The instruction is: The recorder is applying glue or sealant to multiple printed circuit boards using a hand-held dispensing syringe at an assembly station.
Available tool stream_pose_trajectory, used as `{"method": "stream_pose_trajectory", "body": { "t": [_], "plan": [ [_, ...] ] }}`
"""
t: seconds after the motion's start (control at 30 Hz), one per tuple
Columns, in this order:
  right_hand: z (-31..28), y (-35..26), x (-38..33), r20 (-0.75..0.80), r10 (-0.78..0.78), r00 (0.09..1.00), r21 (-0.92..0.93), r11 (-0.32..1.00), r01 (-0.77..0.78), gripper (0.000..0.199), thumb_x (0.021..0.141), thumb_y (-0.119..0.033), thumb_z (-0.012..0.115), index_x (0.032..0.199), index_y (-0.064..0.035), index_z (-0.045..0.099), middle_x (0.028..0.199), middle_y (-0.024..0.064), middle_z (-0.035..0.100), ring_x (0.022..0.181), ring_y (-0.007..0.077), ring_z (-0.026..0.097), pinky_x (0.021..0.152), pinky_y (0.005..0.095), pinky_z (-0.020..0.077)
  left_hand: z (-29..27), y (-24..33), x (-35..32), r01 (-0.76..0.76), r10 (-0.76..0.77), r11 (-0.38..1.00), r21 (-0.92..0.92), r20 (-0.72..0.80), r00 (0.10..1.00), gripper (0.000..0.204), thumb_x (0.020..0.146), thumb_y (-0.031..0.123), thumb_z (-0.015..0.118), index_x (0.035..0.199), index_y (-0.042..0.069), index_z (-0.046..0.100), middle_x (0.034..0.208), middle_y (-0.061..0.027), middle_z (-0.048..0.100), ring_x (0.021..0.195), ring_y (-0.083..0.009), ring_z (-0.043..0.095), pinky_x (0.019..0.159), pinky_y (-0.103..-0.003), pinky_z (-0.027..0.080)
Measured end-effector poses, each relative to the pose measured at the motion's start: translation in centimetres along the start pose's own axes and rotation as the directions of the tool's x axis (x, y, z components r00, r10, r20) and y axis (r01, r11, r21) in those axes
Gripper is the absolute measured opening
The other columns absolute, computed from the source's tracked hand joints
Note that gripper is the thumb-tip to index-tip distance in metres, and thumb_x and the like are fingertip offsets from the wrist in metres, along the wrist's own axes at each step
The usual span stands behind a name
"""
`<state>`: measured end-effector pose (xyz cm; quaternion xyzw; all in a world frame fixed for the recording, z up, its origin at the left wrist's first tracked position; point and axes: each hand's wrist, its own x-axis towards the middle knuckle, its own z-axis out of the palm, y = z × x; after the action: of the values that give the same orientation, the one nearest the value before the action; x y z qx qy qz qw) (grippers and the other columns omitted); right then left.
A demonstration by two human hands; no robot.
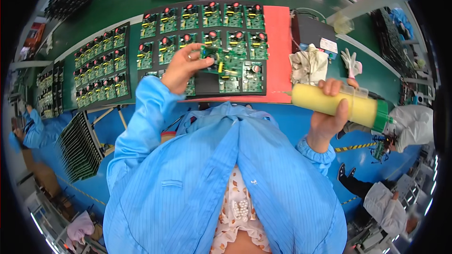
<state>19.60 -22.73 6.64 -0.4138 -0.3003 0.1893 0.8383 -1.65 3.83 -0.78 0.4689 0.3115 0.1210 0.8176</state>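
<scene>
My left hand point(182, 68) pinches a green circuit board point(226, 61) by its left edge, holding it tilted above the black tray point(205, 88). Black, yellow and red-topped parts stand on that board. Rows of similar circuit boards point(212, 15) lie in the tray, and a bare stretch of it shows under my left hand. To the right, my right hand point(327, 117) is wrapped round a yellow dispensing cartridge point(308, 98). The cartridge lies nearly level, its thin nozzle pointing left toward the tray and its green cap point(381, 115) at the right end.
The tray rests on a red mat point(278, 56) on the green bench. A second tray of boards point(101, 66) lies to the left. Gloves point(309, 65) and a dark box point(313, 33) are at the right. A rack of boards point(80, 148) stands below left. Co-workers point(386, 204) are around.
</scene>
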Motion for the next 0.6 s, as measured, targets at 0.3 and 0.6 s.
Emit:
{"method": "stream_pose_trajectory", "body": {
  "t": [0.3,0.6],
  "plan": [
    [1.3,1.1,-0.3,0.014,0.025,1.000,-0.063,0.998,-0.024,0.048,0.081,-0.027,0.060,0.121,-0.0124,0.039,0.082,0.0036,0.048,0.079,0.0160,0.045,0.085,0.0355,0.0379,-5.5,-2.2,6.2,-0.114,-0.156,0.537,0.836,0.231,0.960,0.052,0.065,0.005,0.078,0.114,0.007,0.060,0.092,-0.0061,0.063,0.079,-0.0148,0.057,0.070,-0.028,0.046],
    [1.9,1.1,-1.3,0.015,0.047,0.999,-0.097,0.994,-0.045,0.049,0.080,-0.028,0.060,0.122,-0.0120,0.039,0.082,0.0037,0.048,0.079,0.0159,0.045,0.085,0.0355,0.0378,-5.5,-4.5,6.6,-0.227,-0.122,0.222,0.948,0.258,0.958,0.048,0.063,0.005,0.076,0.109,0.005,0.062,0.096,-0.0069,0.061,0.079,-0.0194,0.057,0.074,-0.031,0.047]
  ]
}}
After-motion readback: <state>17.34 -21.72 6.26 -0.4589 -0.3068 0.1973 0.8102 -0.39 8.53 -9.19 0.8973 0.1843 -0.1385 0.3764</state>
